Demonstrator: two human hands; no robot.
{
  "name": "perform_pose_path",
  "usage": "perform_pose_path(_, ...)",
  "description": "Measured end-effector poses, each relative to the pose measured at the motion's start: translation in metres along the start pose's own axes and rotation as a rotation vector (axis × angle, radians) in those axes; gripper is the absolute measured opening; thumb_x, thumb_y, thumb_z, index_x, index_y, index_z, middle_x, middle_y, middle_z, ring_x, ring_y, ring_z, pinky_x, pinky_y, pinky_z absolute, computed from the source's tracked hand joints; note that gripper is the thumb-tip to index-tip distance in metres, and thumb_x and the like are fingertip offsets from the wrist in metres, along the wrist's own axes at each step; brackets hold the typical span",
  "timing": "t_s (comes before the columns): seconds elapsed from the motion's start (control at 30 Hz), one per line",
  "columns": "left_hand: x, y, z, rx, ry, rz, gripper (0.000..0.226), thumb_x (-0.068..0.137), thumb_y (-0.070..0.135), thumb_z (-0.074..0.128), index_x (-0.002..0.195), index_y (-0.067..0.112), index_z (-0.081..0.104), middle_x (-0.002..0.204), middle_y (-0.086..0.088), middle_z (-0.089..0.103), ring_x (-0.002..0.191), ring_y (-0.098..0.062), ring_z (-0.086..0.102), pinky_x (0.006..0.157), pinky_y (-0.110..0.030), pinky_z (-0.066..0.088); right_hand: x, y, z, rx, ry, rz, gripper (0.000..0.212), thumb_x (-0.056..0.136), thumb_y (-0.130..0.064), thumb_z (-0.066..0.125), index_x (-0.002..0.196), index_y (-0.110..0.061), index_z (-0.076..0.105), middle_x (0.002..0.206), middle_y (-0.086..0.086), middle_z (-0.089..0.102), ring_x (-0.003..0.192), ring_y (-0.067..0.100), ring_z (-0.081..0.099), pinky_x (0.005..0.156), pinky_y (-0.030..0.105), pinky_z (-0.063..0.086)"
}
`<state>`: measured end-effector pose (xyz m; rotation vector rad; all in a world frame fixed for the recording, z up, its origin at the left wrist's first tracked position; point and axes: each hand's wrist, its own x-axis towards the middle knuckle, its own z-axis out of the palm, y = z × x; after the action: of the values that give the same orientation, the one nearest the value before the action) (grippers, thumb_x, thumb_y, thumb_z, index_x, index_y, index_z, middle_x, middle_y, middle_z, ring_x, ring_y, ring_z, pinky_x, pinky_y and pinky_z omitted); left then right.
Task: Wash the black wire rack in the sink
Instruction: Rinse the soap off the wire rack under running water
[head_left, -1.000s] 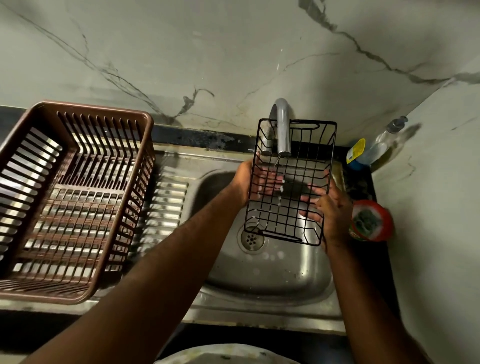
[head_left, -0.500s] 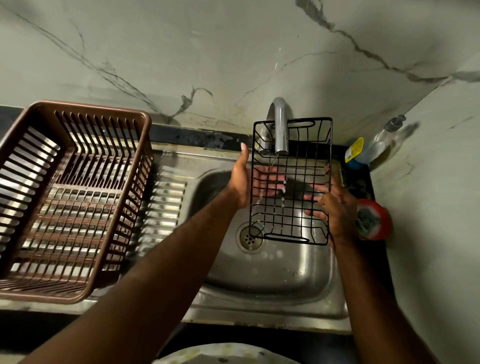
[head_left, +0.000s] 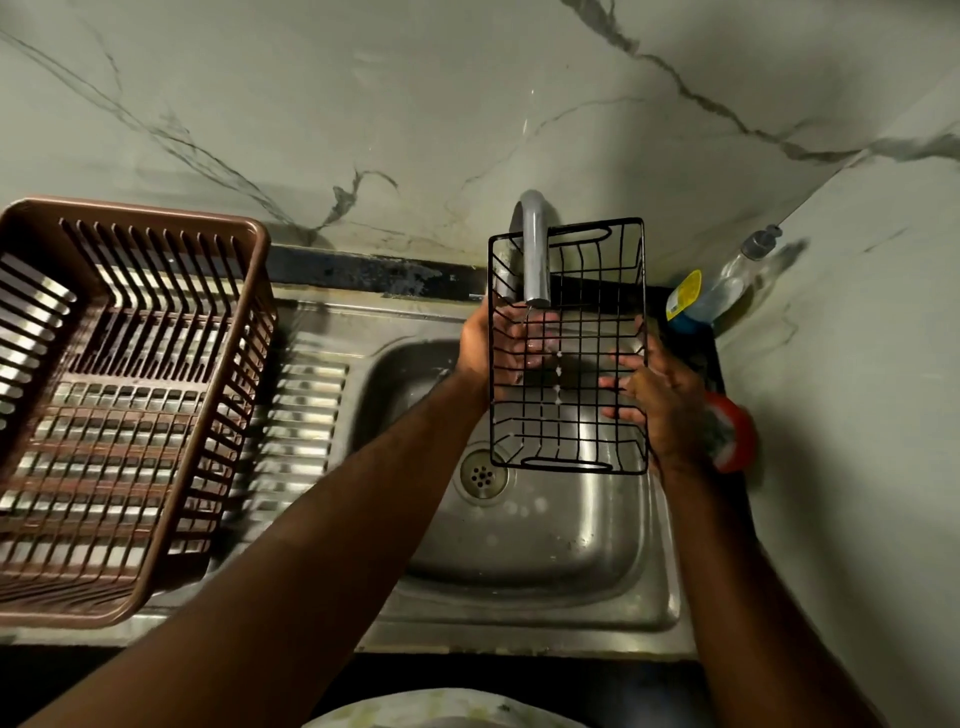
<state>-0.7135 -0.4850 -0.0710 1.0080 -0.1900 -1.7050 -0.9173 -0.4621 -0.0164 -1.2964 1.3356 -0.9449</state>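
Note:
The black wire rack (head_left: 567, 431) hangs above the steel sink (head_left: 530, 551), its open side facing me, directly under the grey tap (head_left: 535, 254). A thin stream of water falls from the tap through the rack's grid. My left hand (head_left: 480, 345) grips the rack's left edge, with the fingers showing behind the wires. My right hand (head_left: 657, 395) holds the right edge, fingers spread across the grid. Part of each palm is hidden by the wires.
A brown plastic dish basket (head_left: 119, 405) stands on the ribbed drainboard (head_left: 306, 415) at the left. At the right of the sink are a clear soap bottle (head_left: 727, 283) and a red tub with a scrubber (head_left: 730, 439). Marble walls close the back and right.
The rack has straightened from a slight tilt and shifted a little right under the tap. My left thumb, raised half a second ago, is back on the rack's edge.

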Motion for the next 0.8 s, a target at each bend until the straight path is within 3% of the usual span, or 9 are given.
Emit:
perform_pose_path(0.07,-0.003,0.005,-0.003,0.037,-0.018,-0.02,0.075,0.099,0.066,0.021,0.117,0.009,0.066,0.121,-0.021,0.067,0.11,-0.039,0.063,0.094,-0.047,0.049,0.005,0.005,0.0,0.033,-0.016,0.047,0.066,0.079,-0.028,0.052,0.145,-0.035,0.049,0.136,0.014,0.06,0.1,0.03,0.071,0.075,0.059,0.059)
perform_pose_path(0.17,-0.012,0.012,-0.011,0.117,0.01,0.005,0.08,0.096,0.076,0.022,0.119,0.012,0.066,0.119,-0.021,0.071,0.106,-0.038,0.069,0.094,-0.049,0.054,0.014,0.017,0.003,0.085,-0.068,0.121,0.063,0.087,-0.013,0.047,0.146,-0.035,0.048,0.127,0.015,0.065,0.105,0.032,0.07,0.075,0.049,0.061)
perform_pose_path(0.23,-0.017,0.015,-0.018,0.136,0.007,0.005,0.081,0.096,0.077,0.022,0.122,0.013,0.065,0.122,-0.024,0.07,0.108,-0.039,0.07,0.088,-0.046,0.057,0.019,0.022,0.007,0.091,-0.099,0.171,0.064,0.088,-0.006,0.045,0.144,-0.037,0.049,0.127,0.015,0.065,0.108,0.033,0.069,0.078,0.05,0.06)
perform_pose_path(0.37,-0.021,0.018,-0.03,0.166,-0.011,-0.061,0.099,0.089,0.087,0.021,0.134,0.008,0.063,0.125,-0.025,0.068,0.114,-0.042,0.067,0.095,-0.049,0.055,0.023,0.02,0.018,0.137,-0.142,0.244,0.067,0.077,-0.012,0.047,0.137,-0.042,0.056,0.125,0.016,0.067,0.11,0.036,0.068,0.085,0.057,0.056)
perform_pose_path(0.43,-0.023,0.016,-0.033,0.158,0.006,-0.078,0.104,0.089,0.087,0.02,0.134,0.003,0.062,0.124,-0.024,0.069,0.111,-0.041,0.068,0.091,-0.046,0.056,0.022,0.019,0.021,0.156,-0.139,0.258,0.062,0.077,-0.016,0.049,0.132,-0.045,0.058,0.118,0.014,0.071,0.109,0.037,0.068,0.085,0.056,0.055)
perform_pose_path(0.6,-0.027,0.015,-0.029,0.148,0.078,-0.056,0.1,0.092,0.083,0.018,0.118,0.002,0.07,0.122,-0.027,0.069,0.104,-0.04,0.067,0.085,-0.043,0.057,0.02,0.021,0.027,0.129,-0.159,0.245,0.056,0.083,-0.023,0.049,0.132,-0.047,0.057,0.12,0.013,0.07,0.109,0.032,0.069,0.092,0.065,0.05)
perform_pose_path(0.7,-0.03,0.017,-0.025,0.147,0.086,-0.034,0.099,0.091,0.084,0.019,0.113,0.003,0.073,0.116,-0.025,0.07,0.094,-0.035,0.068,0.079,-0.039,0.057,0.023,0.02,0.03,0.091,-0.149,0.226,0.049,0.095,-0.019,0.049,0.135,-0.046,0.057,0.12,0.007,0.071,0.109,0.027,0.07,0.094,0.062,0.051)
perform_pose_path(0.8,-0.029,0.017,-0.026,0.142,0.109,-0.047,0.101,0.091,0.085,0.02,0.114,0.002,0.073,0.123,-0.026,0.069,0.097,-0.036,0.067,0.079,-0.038,0.057,0.027,0.018,0.03,0.078,-0.157,0.232,0.052,0.099,-0.01,0.044,0.138,-0.043,0.055,0.123,0.007,0.069,0.109,0.024,0.07,0.092,0.058,0.054)
